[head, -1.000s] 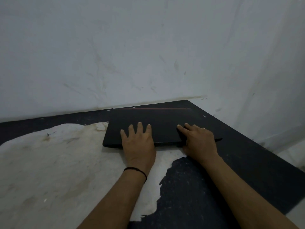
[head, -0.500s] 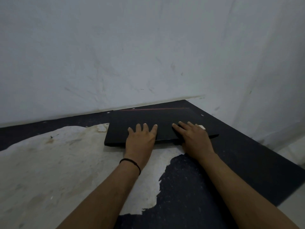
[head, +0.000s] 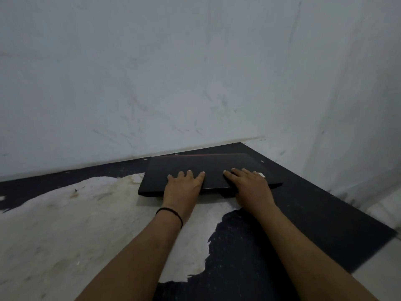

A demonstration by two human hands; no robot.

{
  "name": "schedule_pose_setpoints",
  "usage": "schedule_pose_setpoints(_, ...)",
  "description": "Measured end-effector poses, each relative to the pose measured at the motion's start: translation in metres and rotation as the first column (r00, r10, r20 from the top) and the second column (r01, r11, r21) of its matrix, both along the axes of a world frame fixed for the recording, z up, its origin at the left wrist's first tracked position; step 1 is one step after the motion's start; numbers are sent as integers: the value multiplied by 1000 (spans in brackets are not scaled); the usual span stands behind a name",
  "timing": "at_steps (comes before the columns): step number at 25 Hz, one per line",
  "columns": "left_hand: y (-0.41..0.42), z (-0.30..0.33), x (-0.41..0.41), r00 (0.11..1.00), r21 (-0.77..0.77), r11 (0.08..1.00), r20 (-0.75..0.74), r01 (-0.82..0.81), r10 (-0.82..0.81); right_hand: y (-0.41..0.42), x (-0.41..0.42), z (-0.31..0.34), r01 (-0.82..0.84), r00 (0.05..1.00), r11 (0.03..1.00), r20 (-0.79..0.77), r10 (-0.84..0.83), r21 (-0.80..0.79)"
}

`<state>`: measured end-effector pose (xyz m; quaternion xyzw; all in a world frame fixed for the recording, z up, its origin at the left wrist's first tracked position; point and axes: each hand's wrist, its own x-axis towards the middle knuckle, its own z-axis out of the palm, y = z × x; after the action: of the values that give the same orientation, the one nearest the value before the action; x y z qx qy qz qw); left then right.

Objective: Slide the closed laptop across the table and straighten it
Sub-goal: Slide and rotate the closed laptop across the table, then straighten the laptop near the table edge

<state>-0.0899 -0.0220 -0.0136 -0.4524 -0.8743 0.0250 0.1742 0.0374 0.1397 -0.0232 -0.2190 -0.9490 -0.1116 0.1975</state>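
the table (head: 325, 224) is black, with a large worn pale patch (head: 65, 224) covering its left and centre. a white wall (head: 173, 72) runs along its far edge and a second wall closes the right side.

the laptop (head: 184, 165) is closed and lies flat at the far right of the table, in the corner near both walls. its far edge carries a thin red line and sits close to the back wall, roughly parallel to it. its near left corner overlaps the pale patch.

the left hand (head: 183, 186) lies palm down on the lid near the near edge, fingers extended and slightly spread, not clamped. a dark band (head: 170, 212) circles the left wrist.

the right hand (head: 251, 186) lies palm down on the near right part of the lid, fingers extended and close together, pointing toward the left hand. a small white tag (head: 262, 174) shows on the lid just beyond the right hand.
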Motion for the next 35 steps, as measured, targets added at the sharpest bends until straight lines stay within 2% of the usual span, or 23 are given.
schedule_pose_setpoints(6, -11, 31, -13, 999, 52, 998, 10, 39, -40, -19, -1, 39, 0, 1000, 1000, 14, 0, -4)
schedule_pose_setpoints(15, -73, 32, 4, 998, 84, 996, -57, 10, -5, -72, 11, 32, -45, 997, 998, -63, 48, 38)
schedule_pose_setpoints(20, -136, 44, 17, 989, 117, 993, -140, -24, 41, -121, 12, 31, -109, 976, 990, -180, 124, 92)
schedule_pose_setpoints(26, -241, 44, 51, 976, 181, 978, -172, -105, 137, -209, 19, 33, -243, 922, 959, -275, 274, 143)
schedule_pose_setpoints(31, -319, 33, 84, 959, 207, 959, -166, -194, 230, -277, 33, 21, -348, 878, 929, -303, 370, 125)
schedule_pose_setpoints(35, -363, 26, 108, 954, 188, 953, -141, -237, 265, -315, 48, 4, -397, 825, 902, -366, 431, 169)
